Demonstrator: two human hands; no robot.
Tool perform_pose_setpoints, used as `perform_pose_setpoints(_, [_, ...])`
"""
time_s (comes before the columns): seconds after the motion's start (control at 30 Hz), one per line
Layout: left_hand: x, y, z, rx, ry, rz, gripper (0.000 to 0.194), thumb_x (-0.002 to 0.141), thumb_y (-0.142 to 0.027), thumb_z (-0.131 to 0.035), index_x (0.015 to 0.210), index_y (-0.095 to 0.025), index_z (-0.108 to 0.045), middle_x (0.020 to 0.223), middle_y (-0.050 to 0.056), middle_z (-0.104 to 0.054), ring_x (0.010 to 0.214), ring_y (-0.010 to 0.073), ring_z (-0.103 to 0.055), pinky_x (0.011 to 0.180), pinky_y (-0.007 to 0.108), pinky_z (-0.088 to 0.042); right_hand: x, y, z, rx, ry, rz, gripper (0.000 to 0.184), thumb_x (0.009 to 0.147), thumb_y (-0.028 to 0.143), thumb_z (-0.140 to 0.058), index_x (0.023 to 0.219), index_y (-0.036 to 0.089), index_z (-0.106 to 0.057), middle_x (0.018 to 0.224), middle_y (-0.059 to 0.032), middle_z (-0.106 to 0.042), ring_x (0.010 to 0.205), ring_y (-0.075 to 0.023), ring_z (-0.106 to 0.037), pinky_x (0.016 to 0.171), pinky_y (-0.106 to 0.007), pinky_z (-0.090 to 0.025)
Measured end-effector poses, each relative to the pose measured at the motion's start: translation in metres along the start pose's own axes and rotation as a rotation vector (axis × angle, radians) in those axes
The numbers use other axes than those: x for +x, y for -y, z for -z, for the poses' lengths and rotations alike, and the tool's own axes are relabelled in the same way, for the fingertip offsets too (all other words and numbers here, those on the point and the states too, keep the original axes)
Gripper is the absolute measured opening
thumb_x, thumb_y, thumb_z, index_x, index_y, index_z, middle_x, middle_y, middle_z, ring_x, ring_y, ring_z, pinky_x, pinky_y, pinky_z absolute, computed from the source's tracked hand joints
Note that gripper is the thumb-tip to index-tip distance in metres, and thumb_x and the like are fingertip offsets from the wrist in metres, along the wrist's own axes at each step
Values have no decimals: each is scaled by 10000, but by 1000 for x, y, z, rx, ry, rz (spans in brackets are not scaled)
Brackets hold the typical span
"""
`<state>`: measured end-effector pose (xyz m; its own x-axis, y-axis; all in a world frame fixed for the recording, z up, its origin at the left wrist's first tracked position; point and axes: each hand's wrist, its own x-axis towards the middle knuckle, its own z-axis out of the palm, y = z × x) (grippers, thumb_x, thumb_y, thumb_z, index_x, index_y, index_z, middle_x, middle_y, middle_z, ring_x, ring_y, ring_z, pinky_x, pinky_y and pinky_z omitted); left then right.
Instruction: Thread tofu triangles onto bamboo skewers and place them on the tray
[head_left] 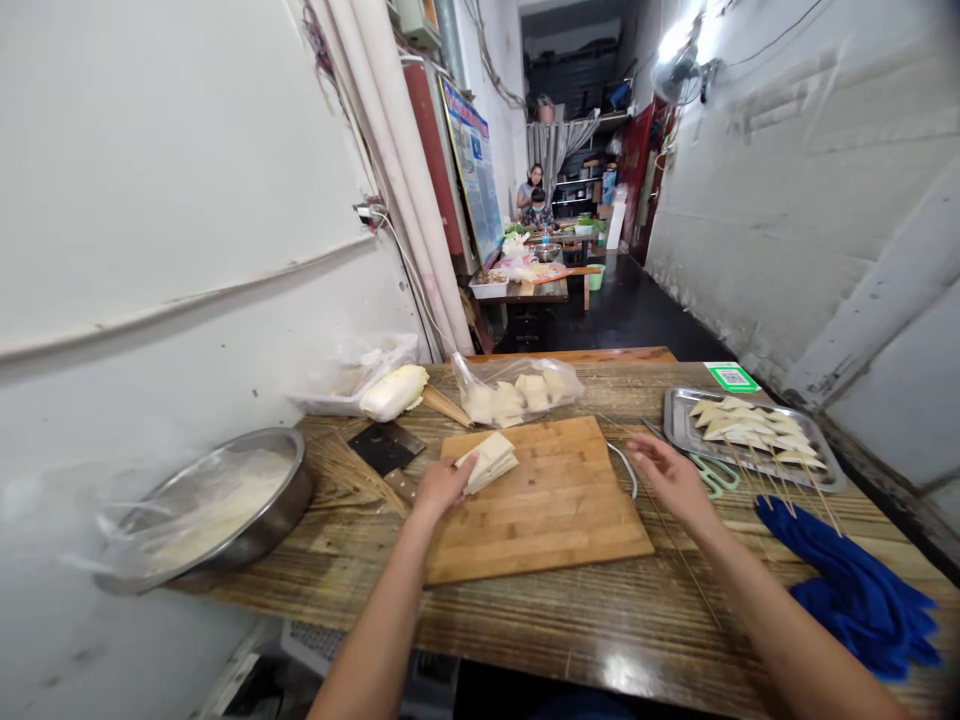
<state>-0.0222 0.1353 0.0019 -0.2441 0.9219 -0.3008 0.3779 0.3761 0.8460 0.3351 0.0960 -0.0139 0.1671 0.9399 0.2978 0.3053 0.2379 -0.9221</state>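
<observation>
On the wooden cutting board (555, 500), my left hand (442, 485) grips the near left side of a small stack of pale folded tofu sheets (489, 462), thumb on top. My right hand (664, 475) is past the board's right edge, its fingers curled together around a thin bamboo skewer (613, 424) that points up and left. Another thin stick (686, 565) runs along the table below that hand. Green-handled scissors (716, 475) lie just right of it, partly hidden by the hand. A cleaver (386, 447) rests left of the board.
A metal bowl (289, 490) with plastic over it stands left, near loose skewers (337, 465). Behind the board are a cabbage (394, 392) and bagged sheets (525, 392). A tray (675, 425) of skewered pieces and blue gloves (862, 590) lie right. Two people (536, 205) sit far back.
</observation>
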Motion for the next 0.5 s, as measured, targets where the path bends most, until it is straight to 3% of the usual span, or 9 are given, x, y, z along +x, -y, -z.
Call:
perform_pose_setpoints(0.1, [-6,3,4,409,-130,-253,470,695,-575,-520,834,-144,-648,898,164,-666,977,316,-579,837,398,-438,-38,-10,28,-37,-30,-77,387,755,432,-554,1053,187,-575,998,-110,-664,931,-230,-616,868,-416,-459])
perform_pose_setpoints(0.2, [-10,3,-2,492,-170,-543,520,725,-550,-492,1030,-146,-614,1122,148,-600,1090,277,-515,944,371,-364,-77,-16,52,-127,-107,-140,397,754,455,-550,1042,185,-580,973,-111,-677,919,-240,-628,853,-410,-476])
perform_pose_setpoints(0.27, [-9,3,-8,471,-131,-639,590,654,-549,-582,1093,-155,-588,1178,134,-572,1120,278,-491,969,364,-342,-101,-17,62,-202,-133,-163,383,772,451,-527,1047,188,-577,983,-107,-677,924,-239,-630,853,-399,-482])
perform_pose_setpoints(0.37, [-8,3,-8,376,-145,-611,624,625,-531,-620,1124,-161,-568,1190,124,-567,1116,276,-495,959,361,-355,-130,-16,63,-316,-96,-157,358,797,435,-493,1055,201,-574,1026,-100,-666,949,-237,-623,865,-384,-483])
perform_pose_setpoints(0.5, [-23,23,19,172,-408,-431,514,737,-496,-508,1092,-131,-578,1007,127,-648,923,235,-602,826,337,-451,-146,-13,47,-463,-14,-52,341,805,423,-485,1090,251,-558,1049,-81,-658,960,-241,-618,788,-362,-530])
